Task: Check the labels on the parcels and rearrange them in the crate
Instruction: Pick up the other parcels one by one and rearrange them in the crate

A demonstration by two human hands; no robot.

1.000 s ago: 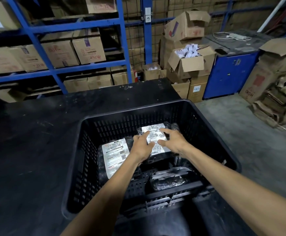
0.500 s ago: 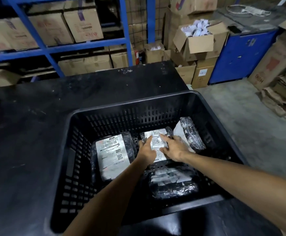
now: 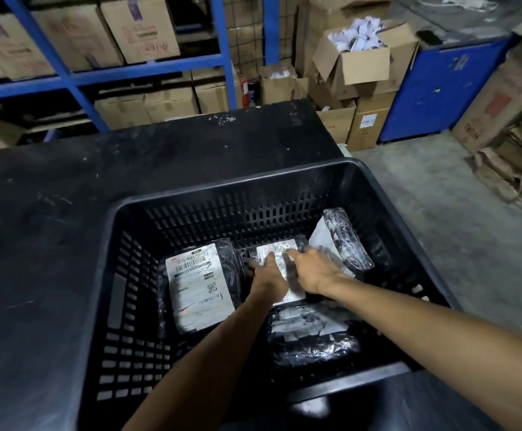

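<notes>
A black slatted crate (image 3: 253, 188) stands on a dark table and holds several black plastic parcels. The middle parcel (image 3: 273, 250) lies label up on the crate floor; my left hand (image 3: 267, 275) and my right hand (image 3: 312, 270) both rest on it, fingers around its edges. A larger parcel with a white barcode label (image 3: 199, 287) lies flat to the left. Another parcel (image 3: 345, 237) leans against the right wall. Nearest to me lies a fourth parcel (image 3: 312, 334) with a crumpled label, partly under my right forearm.
The dark table (image 3: 67, 244) stretches left and beyond the crate. Blue racking (image 3: 76, 76) with cardboard boxes stands behind. Open cartons (image 3: 362, 57), a blue cabinet (image 3: 440, 88) and flattened cardboard (image 3: 508, 169) sit at the right on the concrete floor.
Both hands have lowered the middle parcel from above the crate down to the crate floor. The view has tilted down, so the parcel leaning at the right wall has come into sight.
</notes>
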